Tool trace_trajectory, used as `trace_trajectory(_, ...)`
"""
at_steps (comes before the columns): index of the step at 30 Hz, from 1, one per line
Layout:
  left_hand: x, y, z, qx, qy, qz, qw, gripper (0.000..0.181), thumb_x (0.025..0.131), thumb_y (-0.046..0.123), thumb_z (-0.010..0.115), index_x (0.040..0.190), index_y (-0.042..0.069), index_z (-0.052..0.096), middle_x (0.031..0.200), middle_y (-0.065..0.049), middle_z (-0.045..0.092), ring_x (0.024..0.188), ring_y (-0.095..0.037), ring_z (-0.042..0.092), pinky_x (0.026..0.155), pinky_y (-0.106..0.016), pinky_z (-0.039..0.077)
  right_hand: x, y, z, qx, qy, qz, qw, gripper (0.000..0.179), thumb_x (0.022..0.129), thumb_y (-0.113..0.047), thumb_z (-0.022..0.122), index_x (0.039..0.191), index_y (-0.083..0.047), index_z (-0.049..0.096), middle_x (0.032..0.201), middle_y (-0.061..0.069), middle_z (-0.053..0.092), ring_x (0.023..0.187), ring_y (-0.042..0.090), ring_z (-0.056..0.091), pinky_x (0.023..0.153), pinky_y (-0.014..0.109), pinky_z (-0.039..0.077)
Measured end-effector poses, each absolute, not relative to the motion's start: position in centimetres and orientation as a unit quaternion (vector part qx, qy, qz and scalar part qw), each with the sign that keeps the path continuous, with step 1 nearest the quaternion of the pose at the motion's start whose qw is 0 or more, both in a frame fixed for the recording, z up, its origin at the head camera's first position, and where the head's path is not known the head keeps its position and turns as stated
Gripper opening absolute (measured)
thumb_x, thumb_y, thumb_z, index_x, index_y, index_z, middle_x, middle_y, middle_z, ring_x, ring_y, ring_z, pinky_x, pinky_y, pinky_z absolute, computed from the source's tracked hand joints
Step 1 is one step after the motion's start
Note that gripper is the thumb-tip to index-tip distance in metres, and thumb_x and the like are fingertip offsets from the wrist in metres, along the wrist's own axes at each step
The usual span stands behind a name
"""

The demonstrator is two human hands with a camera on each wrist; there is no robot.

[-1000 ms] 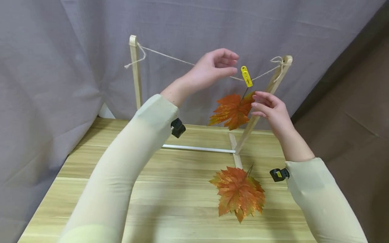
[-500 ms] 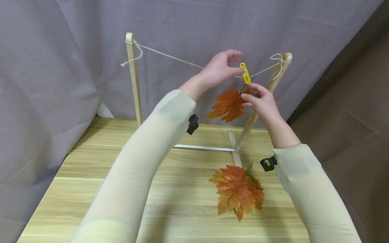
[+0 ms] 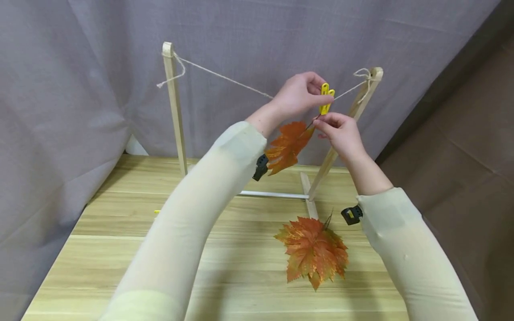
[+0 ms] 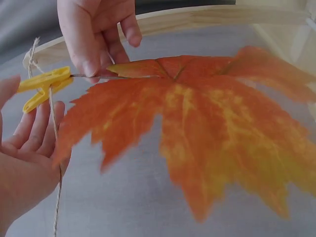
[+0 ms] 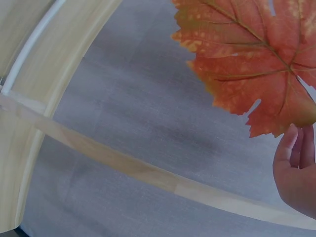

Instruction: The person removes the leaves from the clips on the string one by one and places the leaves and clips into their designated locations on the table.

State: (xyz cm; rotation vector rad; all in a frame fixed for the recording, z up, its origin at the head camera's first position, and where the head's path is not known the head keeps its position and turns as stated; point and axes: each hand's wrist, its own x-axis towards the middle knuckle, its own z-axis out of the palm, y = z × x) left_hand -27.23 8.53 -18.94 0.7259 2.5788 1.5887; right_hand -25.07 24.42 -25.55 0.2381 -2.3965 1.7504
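My left hand (image 3: pixel 298 94) pinches a yellow clothespin (image 3: pixel 325 110) on the twine (image 3: pixel 225 77); its two handles stand close together between thumb and fingers. Just below, my right hand (image 3: pixel 342 133) pinches the thin stem of an orange artificial maple leaf (image 3: pixel 290 145), which slants down to the left. In the left wrist view the stem's end meets the tip of the clothespin (image 4: pixel 47 81), and the right hand's thumb (image 4: pixel 90 68) lies on the stem. Whether the tips grip the stem cannot be told. The right wrist view shows the leaf (image 5: pixel 256 64) above my right hand (image 5: pixel 296 173).
The twine runs between two wooden posts, left (image 3: pixel 175 111) and right (image 3: pixel 363 96). A white rod (image 3: pixel 277 195) joins them low down. More maple leaves (image 3: pixel 316 253) lie stacked on the wooden table (image 3: pixel 120 254). A small yellow piece (image 3: pixel 157 211) shows beside the left sleeve.
My left hand has moved right and taken hold of the clothespin. My right hand has moved left and up onto the leaf's stem, and the leaf has swung left.
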Motion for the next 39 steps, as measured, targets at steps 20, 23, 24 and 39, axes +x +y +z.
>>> trace_trajectory(20, -26.95, 8.97, -18.84, 0.185, 0.819, 0.544, -0.004, 0.035, 0.086, 0.035, 0.066, 0.109, 0.010, 0.059, 0.102, 0.000, 0.062, 0.091, -0.009, 0.057, 0.071, -0.016, 0.047, -24.67, 24.40, -25.82, 0.133, -0.737, 0.659, 0.072, 0.024, 0.088, 0.002, 0.057, 0.072, -0.016, 0.064, 0.068, -0.011, 0.068, 0.069, 0.002, 0.065, 0.068, 0.014, 0.051)
trace_trajectory(23, -26.98, 9.03, -18.89, 0.179, 0.815, 0.551, -0.009, 0.033, 0.086, 0.034, 0.066, 0.107, 0.009, 0.060, 0.098, 0.000, 0.062, 0.087, -0.009, 0.057, 0.069, -0.015, 0.046, -24.59, 24.34, -25.84, 0.125, -0.746, 0.650, 0.076, 0.023, 0.087, -0.001, 0.059, 0.072, -0.017, 0.064, 0.067, -0.012, 0.067, 0.067, 0.001, 0.063, 0.064, 0.013, 0.050)
trace_trajectory(24, -26.99, 9.02, -18.92, 0.178, 0.813, 0.554, -0.009, 0.032, 0.086, 0.034, 0.066, 0.106, 0.009, 0.061, 0.097, 0.000, 0.061, 0.086, -0.009, 0.057, 0.068, -0.015, 0.046, -24.56, 24.32, -25.84, 0.124, -0.747, 0.648, 0.077, 0.023, 0.087, -0.001, 0.059, 0.072, -0.017, 0.064, 0.067, -0.012, 0.067, 0.067, 0.001, 0.062, 0.063, 0.013, 0.050)
trace_trajectory(39, -27.31, 8.31, -19.32, 0.186, 0.758, 0.624, -0.021, 0.025, 0.084, 0.021, 0.071, 0.099, 0.004, 0.062, 0.090, -0.004, 0.064, 0.084, -0.015, 0.065, 0.071, -0.015, 0.052, -24.70, 24.20, -25.73, 0.136, -0.750, 0.642, 0.084, 0.024, 0.087, 0.000, 0.060, 0.070, -0.017, 0.064, 0.066, -0.012, 0.067, 0.068, 0.001, 0.065, 0.063, 0.013, 0.051)
